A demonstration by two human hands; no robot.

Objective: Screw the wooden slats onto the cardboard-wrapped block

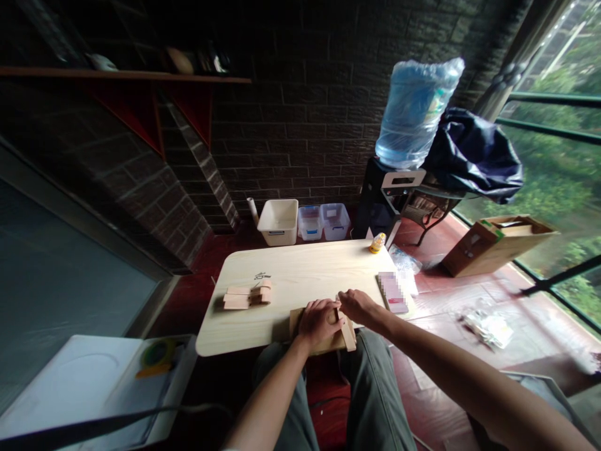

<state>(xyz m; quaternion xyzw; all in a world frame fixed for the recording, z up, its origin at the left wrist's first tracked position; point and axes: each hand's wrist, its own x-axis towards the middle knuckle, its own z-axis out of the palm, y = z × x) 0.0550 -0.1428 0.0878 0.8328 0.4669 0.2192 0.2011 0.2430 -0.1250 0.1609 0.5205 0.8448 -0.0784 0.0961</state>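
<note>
At the near edge of the table (300, 266), my left hand (320, 321) lies over a wooden piece (295, 322), its fingers curled on it and holding it down. A short light wooden strip (348, 337) sticks out toward me beside that hand. My right hand (355, 307) is closed in a pinch at the far end of the strip, close to the left fingertips. What it holds is too small and covered to make out. Further left lie several joined wooden pieces (245, 295), with small dark metal parts (261, 275) behind them.
A small yellow bottle (377, 243) stands at the table's far right corner. Near the right edge lies a flat pinkish booklet or phone, blurred out (393, 292). Plastic bins (278, 222), a water dispenser (382, 194) and a cardboard box (493, 244) stand beyond the table.
</note>
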